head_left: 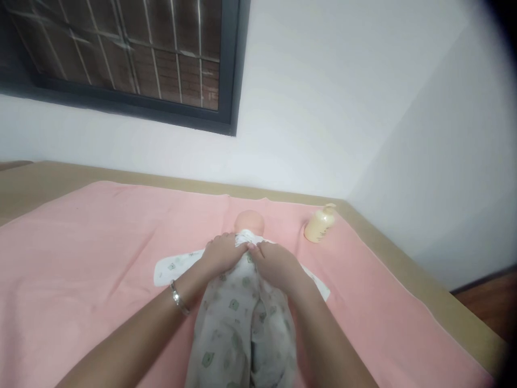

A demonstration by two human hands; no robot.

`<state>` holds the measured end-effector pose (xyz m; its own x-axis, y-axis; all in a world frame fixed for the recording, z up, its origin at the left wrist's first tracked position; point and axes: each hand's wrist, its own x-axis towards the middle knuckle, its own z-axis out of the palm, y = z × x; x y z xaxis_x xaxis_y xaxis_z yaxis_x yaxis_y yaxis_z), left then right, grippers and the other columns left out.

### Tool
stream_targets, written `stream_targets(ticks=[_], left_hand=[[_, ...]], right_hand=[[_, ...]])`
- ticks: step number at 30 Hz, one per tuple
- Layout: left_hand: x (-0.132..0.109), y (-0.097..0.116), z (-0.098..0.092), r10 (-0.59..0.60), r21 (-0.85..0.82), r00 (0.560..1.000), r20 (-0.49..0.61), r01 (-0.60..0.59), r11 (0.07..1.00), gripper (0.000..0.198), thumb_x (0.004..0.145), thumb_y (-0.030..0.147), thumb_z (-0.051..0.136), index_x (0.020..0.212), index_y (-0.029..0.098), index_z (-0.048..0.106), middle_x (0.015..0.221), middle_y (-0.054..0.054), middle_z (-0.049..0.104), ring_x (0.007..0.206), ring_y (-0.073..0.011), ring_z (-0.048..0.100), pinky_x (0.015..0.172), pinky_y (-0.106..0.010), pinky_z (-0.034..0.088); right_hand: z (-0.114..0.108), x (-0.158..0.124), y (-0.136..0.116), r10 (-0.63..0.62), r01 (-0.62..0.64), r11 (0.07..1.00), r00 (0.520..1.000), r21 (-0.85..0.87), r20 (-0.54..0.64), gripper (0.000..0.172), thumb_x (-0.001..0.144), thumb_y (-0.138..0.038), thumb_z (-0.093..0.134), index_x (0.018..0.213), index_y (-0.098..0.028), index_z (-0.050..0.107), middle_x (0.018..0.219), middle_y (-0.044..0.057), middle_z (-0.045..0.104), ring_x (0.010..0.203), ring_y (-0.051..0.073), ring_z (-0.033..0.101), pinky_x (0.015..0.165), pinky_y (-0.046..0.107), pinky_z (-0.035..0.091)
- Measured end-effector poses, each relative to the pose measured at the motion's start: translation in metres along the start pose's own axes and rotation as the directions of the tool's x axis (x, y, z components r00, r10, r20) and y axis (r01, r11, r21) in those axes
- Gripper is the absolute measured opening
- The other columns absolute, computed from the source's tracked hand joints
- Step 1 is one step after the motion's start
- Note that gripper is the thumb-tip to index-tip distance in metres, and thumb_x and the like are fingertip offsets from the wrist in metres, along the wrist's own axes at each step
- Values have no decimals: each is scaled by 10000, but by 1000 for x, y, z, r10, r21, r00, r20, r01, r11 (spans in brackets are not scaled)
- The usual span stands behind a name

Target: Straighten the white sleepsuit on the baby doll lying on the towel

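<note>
A baby doll (249, 221) lies on its back on a pink cloth, dressed in a white baby outfit (234, 307) with small green prints. The outfit's sleeves stretch out to either side and its legs run down toward me. My left hand (224, 253), with a silver bracelet on the wrist, grips the outfit at the upper chest. Opposite it, my right hand (277, 263) holds the other side of the chest. Both thumbs nearly meet just below the collar. The fingertips are partly hidden by the hands and fabric.
A pale yellow baby bottle (319, 225) lies tilted to the right of the doll's head. The pink cloth (100, 242) covers most of a wooden-coloured surface (388, 242). Behind stand a white wall (302, 108) and a dark-framed window (228, 81) with bars.
</note>
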<state>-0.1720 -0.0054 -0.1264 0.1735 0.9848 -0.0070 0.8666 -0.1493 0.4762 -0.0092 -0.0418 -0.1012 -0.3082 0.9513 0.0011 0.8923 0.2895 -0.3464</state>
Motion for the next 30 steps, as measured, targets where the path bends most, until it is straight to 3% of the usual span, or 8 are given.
stream_targets(ticks=[8,14,21,30], left_hand=[[6,-9,10,-31,-43,998,-54,29,999,563,832,672,325,998,216,610,1028,-85,676,917,-277,624,733,-344,442],[10,-14,22,-54,-27,986,-160,50,998,504,846,647,327,842,220,596,893,-54,682,809,-245,612,693,-337,414],[14,-18,27,-64,-33,984,-167,59,998,496,848,642,331,820,217,586,862,-47,670,772,-234,596,668,-327,394],[12,-17,25,-66,-52,983,-172,57,997,471,859,622,327,789,223,567,839,-32,666,750,-225,587,667,-326,386]], right_hand=[[16,25,19,123,-123,990,992,74,-4,607,965,-517,153,1038,-124,609,1067,176,632,938,249,585,770,328,396],[31,39,32,226,-215,966,972,142,-67,598,924,-600,216,1050,-138,574,1051,161,629,901,250,584,721,323,391],[50,52,48,291,-250,946,934,206,-206,507,913,-585,251,862,-199,576,868,61,641,769,202,562,624,275,339],[54,54,50,303,-248,942,918,227,-257,460,902,-552,280,758,-205,544,756,28,602,673,173,510,564,259,273]])
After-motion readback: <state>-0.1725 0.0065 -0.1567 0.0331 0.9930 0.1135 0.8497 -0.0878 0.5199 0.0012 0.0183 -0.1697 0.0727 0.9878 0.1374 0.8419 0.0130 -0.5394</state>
